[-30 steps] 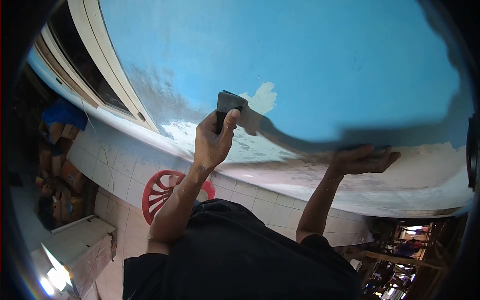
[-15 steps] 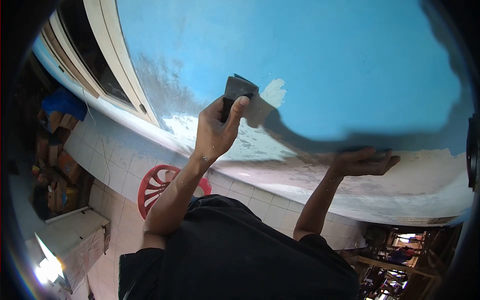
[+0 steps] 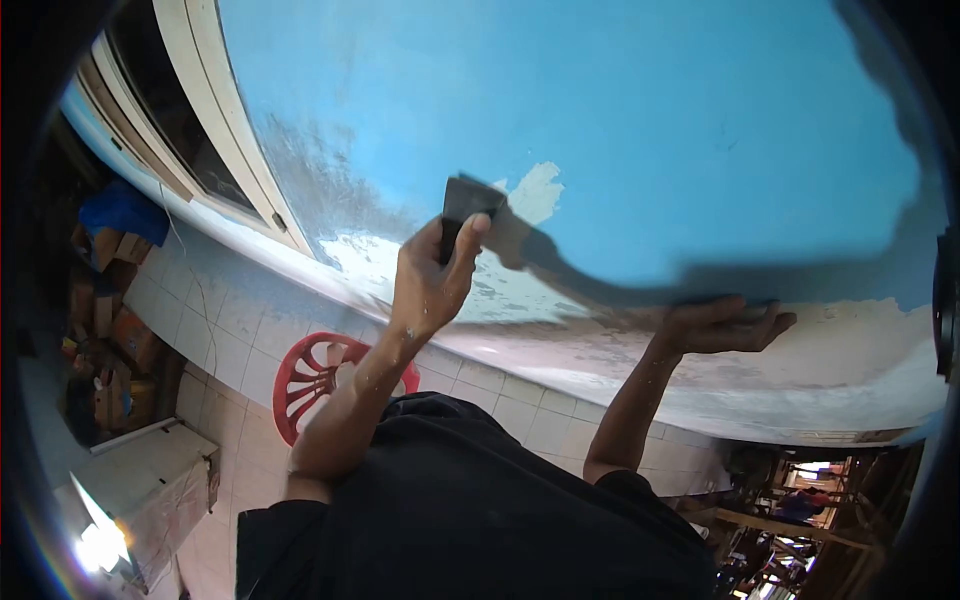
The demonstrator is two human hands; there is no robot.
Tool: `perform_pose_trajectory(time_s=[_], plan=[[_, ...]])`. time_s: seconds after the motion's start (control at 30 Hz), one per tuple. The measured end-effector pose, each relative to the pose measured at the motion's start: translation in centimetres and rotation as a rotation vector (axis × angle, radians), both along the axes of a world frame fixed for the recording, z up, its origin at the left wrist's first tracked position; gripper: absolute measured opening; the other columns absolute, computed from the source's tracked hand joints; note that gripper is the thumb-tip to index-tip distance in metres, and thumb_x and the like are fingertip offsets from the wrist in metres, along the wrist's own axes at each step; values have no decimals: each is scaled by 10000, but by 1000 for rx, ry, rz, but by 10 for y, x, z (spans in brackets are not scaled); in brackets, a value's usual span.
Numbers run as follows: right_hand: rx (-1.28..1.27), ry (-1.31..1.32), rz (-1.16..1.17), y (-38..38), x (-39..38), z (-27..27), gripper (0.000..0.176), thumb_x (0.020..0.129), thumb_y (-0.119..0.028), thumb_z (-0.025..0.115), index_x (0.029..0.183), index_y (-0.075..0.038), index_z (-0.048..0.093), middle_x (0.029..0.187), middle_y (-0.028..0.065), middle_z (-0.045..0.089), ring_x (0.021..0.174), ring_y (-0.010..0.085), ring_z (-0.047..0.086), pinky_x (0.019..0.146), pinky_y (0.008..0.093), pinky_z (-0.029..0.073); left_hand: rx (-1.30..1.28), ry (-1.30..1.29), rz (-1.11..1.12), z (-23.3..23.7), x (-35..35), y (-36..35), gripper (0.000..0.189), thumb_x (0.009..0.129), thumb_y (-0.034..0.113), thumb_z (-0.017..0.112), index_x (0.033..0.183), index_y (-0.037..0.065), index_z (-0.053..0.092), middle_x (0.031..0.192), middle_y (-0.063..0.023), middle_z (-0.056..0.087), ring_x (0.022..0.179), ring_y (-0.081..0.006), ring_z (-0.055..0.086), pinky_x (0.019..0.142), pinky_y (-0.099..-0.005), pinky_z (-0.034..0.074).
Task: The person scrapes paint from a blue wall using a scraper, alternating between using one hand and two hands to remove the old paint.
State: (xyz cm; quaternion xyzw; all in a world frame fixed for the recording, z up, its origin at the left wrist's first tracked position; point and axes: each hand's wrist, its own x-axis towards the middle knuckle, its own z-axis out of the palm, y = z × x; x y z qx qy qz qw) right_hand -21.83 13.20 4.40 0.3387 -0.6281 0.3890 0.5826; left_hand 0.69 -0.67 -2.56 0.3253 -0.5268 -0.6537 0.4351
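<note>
My left hand (image 3: 432, 270) grips a folded piece of dark sandpaper (image 3: 468, 208), thumb on one side and fingers behind it. The sandpaper is at the blue wall (image 3: 640, 130), beside a pale patch of bare plaster (image 3: 538, 194). Farther right, my right hand (image 3: 725, 325) is at the lower wall, where the blue paint gives way to whitish, flaking plaster (image 3: 840, 350). Its fingers are loosely bent and apart, with nothing visible in them. Both forearms carry light specks of dust. Shadows of my arms and body fall across the wall.
A red plastic chair (image 3: 300, 390) stands on the tiled floor below my left arm. At left are a white-framed window (image 3: 235, 120), stacked boxes (image 3: 125, 335), a blue bag (image 3: 125, 212) and a bright lamp (image 3: 100, 545). Wooden clutter (image 3: 800, 535) fills the lower right.
My left hand has drawn the sandpaper a little down the wall, and the sandpaper now shows flatter. My right hand stays in nearly the same place.
</note>
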Motion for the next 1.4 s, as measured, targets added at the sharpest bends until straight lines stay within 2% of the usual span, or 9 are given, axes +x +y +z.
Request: perform_pose_trajectory(time_s=[0.27,0.3,0.57,0.77,0.87,0.9,0.97,1.23,1.4], plan=[[22,10,-9,3,-5,-4,456,962,-283,339,1277,45,296,1351,285,184,1334,399,162,1041,510,275,9,73,-51,20,2,-8,431,893,414,573,746,9,573,552,50,450,508,-16,388,444,-191,306],[24,12,-7,2,-6,-3,459,962,-283,340,1279,45,295,1353,286,182,1334,399,161,1042,511,274,-16,77,-26,14,-1,-5,389,900,378,575,741,27,522,512,59,427,440,-3,374,388,-177,283],[44,34,-14,5,-8,-4,468,961,-298,348,1282,39,296,1363,282,169,1333,396,164,1044,513,273,-14,95,-29,22,-4,-3,408,899,384,575,722,21,520,490,65,409,414,-9,354,375,-187,263],[10,4,1,3,-7,-4,466,961,-297,350,1282,38,301,1362,276,168,1333,386,164,1043,512,280,44,20,-11,9,-4,6,411,906,387,563,746,9,565,554,68,425,505,-4,353,433,-192,276],[29,13,-18,5,-6,-4,465,960,-294,354,1284,35,298,1361,275,170,1333,385,167,1044,506,283,6,60,-18,32,-3,-2,410,906,391,562,740,16,563,555,65,429,505,-9,356,435,-193,282],[24,20,-6,6,-5,-4,457,961,-294,356,1271,37,309,1338,266,196,1334,390,168,1044,510,286,-16,134,-25,31,-6,-2,413,897,404,570,725,32,513,485,65,394,414,-7,349,376,-183,261],[-13,39,26,1,-4,-1,441,961,-294,361,1246,41,331,1290,249,247,1335,400,171,1044,518,293,-32,92,3,17,-7,1,416,896,405,570,728,29,513,488,62,400,414,-7,353,375,-182,265],[24,47,-15,4,-6,-4,451,963,-277,356,1277,42,300,1337,266,205,1331,400,176,1028,513,286,5,72,20,7,-5,1,412,893,398,578,751,15,525,498,54,415,401,-9,354,366,-183,266],[14,47,-5,2,-6,-3,448,961,-288,366,1262,41,317,1312,263,234,1328,407,185,1028,516,295,85,69,-8,5,-2,8,409,898,389,577,740,12,565,544,60,429,495,-7,362,429,-187,279]])
